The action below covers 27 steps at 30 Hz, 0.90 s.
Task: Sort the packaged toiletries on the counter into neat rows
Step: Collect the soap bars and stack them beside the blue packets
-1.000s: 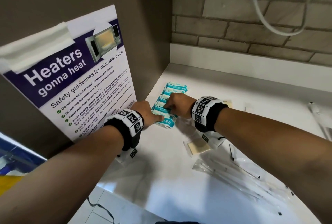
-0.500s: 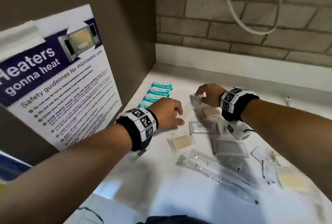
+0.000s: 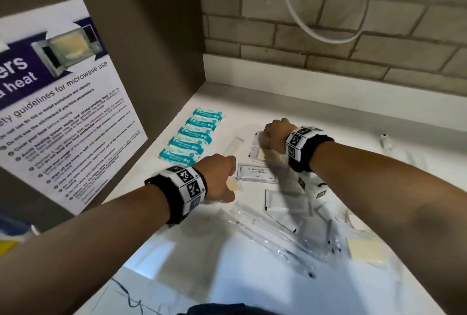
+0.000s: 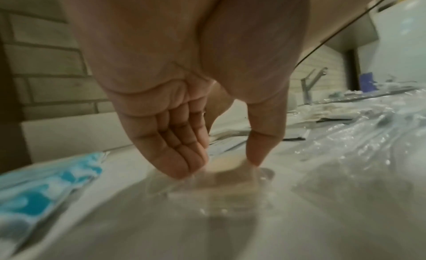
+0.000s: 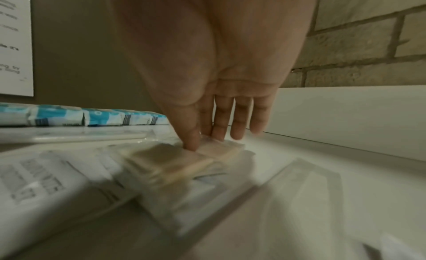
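Observation:
Several teal packets (image 3: 192, 135) lie in a neat row along the left wall of the white counter (image 3: 328, 117). My left hand (image 3: 227, 183) is just in front of that row. In the left wrist view my left hand (image 4: 219, 167) pinches a small tan packet in clear wrap (image 4: 230, 174) between fingertips and thumb, down on the counter. My right hand (image 3: 271, 137) is farther back. Its thumb and forefinger (image 5: 204, 142) pinch the edge of another tan packet (image 5: 221, 149) on a small heap. A white shampoo sachet (image 3: 256, 173) lies between the hands.
Long clear-wrapped items (image 3: 273, 236), white sachets (image 3: 285, 203) and one more tan packet (image 3: 364, 251) are scattered at the near right. A microwave safety poster (image 3: 63, 112) hangs on the brown left wall. A brick wall with a hanging cable (image 3: 316, 34) closes the back.
Both hands have left the teal row. The left hand drew back onto a tan packet. The right hand moved right to another tan packet behind the shampoo sachet. The view swung right.

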### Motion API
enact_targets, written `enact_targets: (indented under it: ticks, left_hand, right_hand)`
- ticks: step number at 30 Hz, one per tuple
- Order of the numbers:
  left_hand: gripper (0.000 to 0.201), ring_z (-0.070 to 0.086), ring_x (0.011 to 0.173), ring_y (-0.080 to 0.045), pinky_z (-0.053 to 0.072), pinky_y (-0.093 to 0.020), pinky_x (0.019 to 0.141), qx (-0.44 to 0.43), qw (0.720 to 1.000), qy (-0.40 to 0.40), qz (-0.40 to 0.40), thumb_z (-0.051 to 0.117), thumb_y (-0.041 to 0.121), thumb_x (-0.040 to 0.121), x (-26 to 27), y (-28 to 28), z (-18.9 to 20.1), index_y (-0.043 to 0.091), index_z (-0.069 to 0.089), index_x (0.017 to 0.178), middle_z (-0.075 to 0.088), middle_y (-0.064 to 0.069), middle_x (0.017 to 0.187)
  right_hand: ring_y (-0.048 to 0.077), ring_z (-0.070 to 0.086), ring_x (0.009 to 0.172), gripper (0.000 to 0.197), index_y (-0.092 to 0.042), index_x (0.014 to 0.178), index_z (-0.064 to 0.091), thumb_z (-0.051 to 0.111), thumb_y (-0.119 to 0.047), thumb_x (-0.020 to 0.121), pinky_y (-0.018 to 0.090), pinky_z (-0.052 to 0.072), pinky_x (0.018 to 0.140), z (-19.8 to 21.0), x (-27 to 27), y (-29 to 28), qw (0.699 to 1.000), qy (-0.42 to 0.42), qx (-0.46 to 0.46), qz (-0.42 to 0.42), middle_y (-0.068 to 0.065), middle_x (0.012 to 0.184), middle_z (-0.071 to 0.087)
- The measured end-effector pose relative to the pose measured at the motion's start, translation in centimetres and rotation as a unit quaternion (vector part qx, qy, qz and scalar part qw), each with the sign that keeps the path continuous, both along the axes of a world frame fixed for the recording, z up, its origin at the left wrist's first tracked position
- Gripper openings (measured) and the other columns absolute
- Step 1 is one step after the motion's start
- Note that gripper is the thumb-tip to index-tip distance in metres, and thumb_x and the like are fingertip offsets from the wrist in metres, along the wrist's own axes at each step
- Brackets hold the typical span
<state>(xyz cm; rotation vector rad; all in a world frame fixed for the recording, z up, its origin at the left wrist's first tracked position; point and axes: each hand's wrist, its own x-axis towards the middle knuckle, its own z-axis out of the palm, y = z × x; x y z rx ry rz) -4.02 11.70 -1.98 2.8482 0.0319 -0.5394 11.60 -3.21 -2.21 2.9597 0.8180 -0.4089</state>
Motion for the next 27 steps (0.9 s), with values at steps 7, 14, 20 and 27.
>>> enact_targets:
  ticks: [7,14,20,27]
  left_hand:
    - [0.049,0.054,0.083,-0.012,0.045,-0.022,0.072,-0.068,0.996,0.000,0.064,0.086,0.026,0.063,0.7,0.0,0.4,0.025,0.055,0.101,0.056,0.009,0.091]
    - [0.036,0.060,0.074,-0.010,0.046,-0.017,0.066,-0.183,0.967,-0.077,0.160,0.090,0.016,0.061,2.8,1.1,2.6,0.017,0.070,0.091,0.064,0.007,0.080]
    - [0.022,0.060,0.072,-0.008,0.043,-0.009,0.061,-0.286,0.933,-0.118,0.183,0.084,0.016,0.073,3.2,1.3,3.5,0.016,0.075,0.094,0.070,0.003,0.084]
    - [0.016,0.069,0.066,-0.022,0.062,-0.038,0.062,-0.431,0.862,-0.046,0.264,0.066,0.023,0.092,2.7,0.4,3.3,0.015,0.071,0.104,0.068,-0.010,0.095]
  right_hand:
    - [0.027,0.059,0.095,0.041,-0.008,0.111,0.060,0.076,-0.008,0.073,0.029,0.045,0.079,1.4,0.5,-1.8,0.983,0.043,0.176,-0.009,0.011,0.113,0.062]
    - [0.022,0.058,0.100,0.046,-0.013,0.113,0.061,0.082,-0.018,0.073,0.028,0.046,0.078,1.8,-1.6,-2.4,0.985,0.124,0.120,0.018,0.004,0.115,0.063]
    - [0.022,0.062,0.106,0.046,-0.013,0.115,0.066,0.076,-0.032,0.074,0.031,0.052,0.091,0.1,-2.5,-2.1,0.996,0.064,0.057,-0.006,0.003,0.117,0.066]
    - [0.018,0.056,0.095,0.045,-0.018,0.107,0.057,0.081,-0.023,0.069,0.026,0.044,0.074,0.3,-2.8,-2.8,0.990,0.089,0.102,-0.026,-0.001,0.114,0.063]
